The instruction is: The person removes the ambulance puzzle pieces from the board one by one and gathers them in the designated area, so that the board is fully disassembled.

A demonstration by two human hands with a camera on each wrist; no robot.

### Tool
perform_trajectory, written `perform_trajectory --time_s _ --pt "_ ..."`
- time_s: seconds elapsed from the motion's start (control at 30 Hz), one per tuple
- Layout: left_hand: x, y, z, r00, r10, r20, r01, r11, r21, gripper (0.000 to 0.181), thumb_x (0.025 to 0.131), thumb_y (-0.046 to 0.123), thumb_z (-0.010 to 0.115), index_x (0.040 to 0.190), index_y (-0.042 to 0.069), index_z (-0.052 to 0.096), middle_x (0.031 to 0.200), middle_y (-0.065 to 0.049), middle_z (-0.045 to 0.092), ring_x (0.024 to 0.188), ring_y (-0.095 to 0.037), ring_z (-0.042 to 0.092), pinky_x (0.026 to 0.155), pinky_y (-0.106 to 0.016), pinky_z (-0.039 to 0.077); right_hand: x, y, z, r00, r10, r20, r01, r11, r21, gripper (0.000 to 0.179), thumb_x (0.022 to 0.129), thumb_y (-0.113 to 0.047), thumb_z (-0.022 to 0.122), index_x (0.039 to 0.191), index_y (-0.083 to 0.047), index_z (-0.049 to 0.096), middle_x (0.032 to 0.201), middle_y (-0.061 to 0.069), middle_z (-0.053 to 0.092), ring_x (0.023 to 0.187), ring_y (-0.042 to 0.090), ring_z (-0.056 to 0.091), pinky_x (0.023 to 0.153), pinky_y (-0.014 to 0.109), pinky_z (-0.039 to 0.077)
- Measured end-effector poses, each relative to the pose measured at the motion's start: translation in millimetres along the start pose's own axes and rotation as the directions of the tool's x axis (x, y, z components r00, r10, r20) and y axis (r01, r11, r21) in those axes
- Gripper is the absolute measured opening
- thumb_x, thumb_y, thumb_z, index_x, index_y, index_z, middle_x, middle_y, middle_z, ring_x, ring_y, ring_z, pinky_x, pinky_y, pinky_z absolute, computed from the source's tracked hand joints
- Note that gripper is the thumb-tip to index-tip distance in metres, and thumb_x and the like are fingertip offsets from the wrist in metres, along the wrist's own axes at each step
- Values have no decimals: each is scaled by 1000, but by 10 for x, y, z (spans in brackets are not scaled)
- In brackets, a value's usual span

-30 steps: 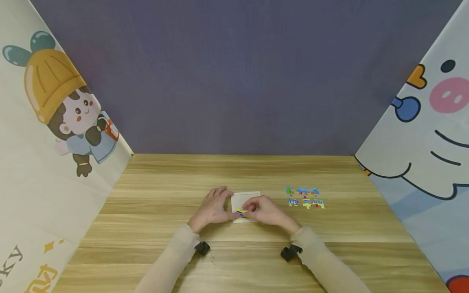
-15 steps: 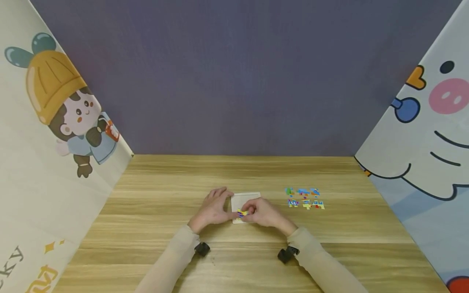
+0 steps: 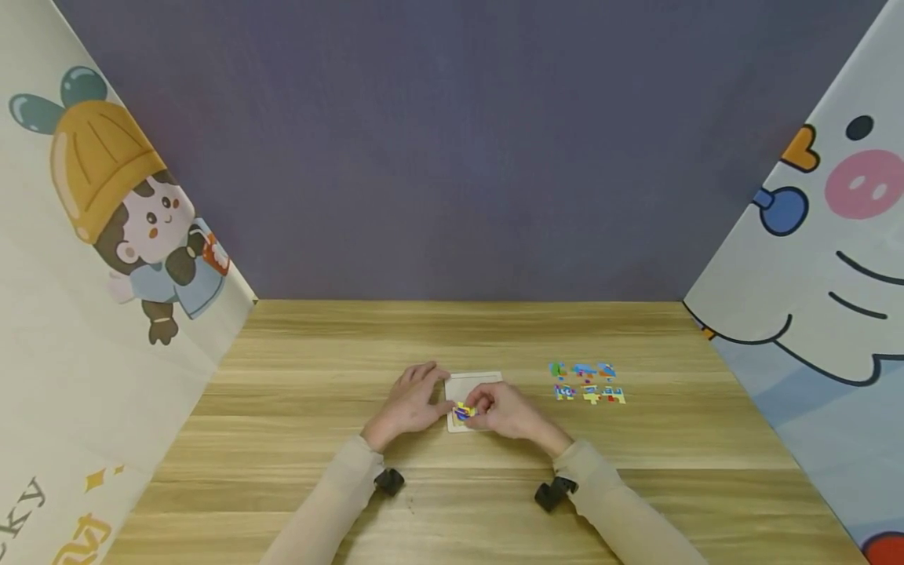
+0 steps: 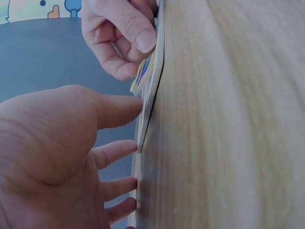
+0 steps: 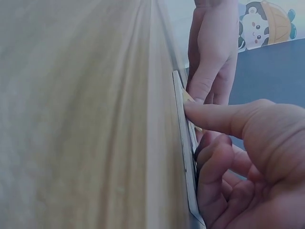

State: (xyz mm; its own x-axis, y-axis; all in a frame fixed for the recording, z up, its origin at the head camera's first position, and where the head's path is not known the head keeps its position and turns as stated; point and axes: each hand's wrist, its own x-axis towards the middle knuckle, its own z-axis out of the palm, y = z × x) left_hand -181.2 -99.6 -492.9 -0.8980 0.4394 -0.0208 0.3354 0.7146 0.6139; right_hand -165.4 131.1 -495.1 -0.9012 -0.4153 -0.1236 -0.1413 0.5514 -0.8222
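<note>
A pale square puzzle tray (image 3: 472, 384) lies on the table between the hands. My left hand (image 3: 411, 400) rests along its left side; in the left wrist view the thumb (image 4: 125, 110) touches the tray edge and the fingers are spread. Over the lower left part of the tray, my right hand (image 3: 510, 408) pinches a yellow and purple puzzle piece (image 3: 463, 412) between thumb and fingers. From the left wrist, the puzzle piece (image 4: 142, 76) appears tilted against the tray. In the right wrist view, the right thumb (image 5: 214, 116) and the left hand hide most of it.
Several loose puzzle pieces (image 3: 588, 382) lie in two rows on the wooden table (image 3: 339, 337), right of the tray. A dark panel (image 3: 466, 157) stands behind the table, with cartoon-printed panels at both sides.
My right hand has shifted slightly left and down with the puzzle piece. My left thumb has drawn back a little from the piece. The loose pieces stay put.
</note>
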Motion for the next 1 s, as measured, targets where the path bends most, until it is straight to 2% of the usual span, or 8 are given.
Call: perform_trajectory --time_s 0.17,0.33,0.43,0.67,0.83,1.0 --pt "12 -28 25 1000 -8 3 8 1000 -2 60 96 35 75 147 9 57 168 -25 37 155 -47 32 127 -71 22 -13 -4 29 999 -8 -37 8 1000 -8 23 84 -13 89 100 -9 73 83 -2 64 76 11 56 67 20 47" --pt "22 -50 47 1000 -3 -6 3 1000 3 62 95 38 75 147 10 57 168 -25 38 155 -47 32 127 -71 23 -53 -50 72 995 -20 -100 15 999 -41 21 83 -12 88 99 -11 75 93 -1 71 89 13 63 83 31 54" --pt "22 -39 32 1000 2 -8 -2 1000 3 61 95 36 76 146 9 58 167 -25 39 154 -48 33 126 -71 24 -69 -78 88 991 -40 -125 32 997 -64 18 84 -11 87 98 -13 75 97 -2 74 93 13 65 86 35 54" --pt "21 -27 31 1000 -5 1 5 1000 7 62 95 35 75 148 9 57 168 -25 38 155 -48 32 128 -69 22 -81 -58 71 991 -78 -105 73 996 -56 11 88 -14 82 97 -14 76 91 -4 74 88 10 64 80 25 51" --pt "14 -21 23 999 23 -22 -22 1000 18 61 93 35 76 145 8 59 165 -27 41 152 -50 35 125 -72 26 -69 -11 38 993 -77 -92 76 997 -8 9 94 -19 79 101 -14 78 94 -3 76 89 9 66 80 24 55" --pt "33 -58 47 1000 -6 -2 6 1000 -5 61 96 39 75 147 10 58 169 -24 37 156 -47 31 128 -69 22 -79 25 -14 993 -71 -91 75 996 43 13 96 -20 78 106 -11 78 97 2 79 88 11 70 77 24 58"
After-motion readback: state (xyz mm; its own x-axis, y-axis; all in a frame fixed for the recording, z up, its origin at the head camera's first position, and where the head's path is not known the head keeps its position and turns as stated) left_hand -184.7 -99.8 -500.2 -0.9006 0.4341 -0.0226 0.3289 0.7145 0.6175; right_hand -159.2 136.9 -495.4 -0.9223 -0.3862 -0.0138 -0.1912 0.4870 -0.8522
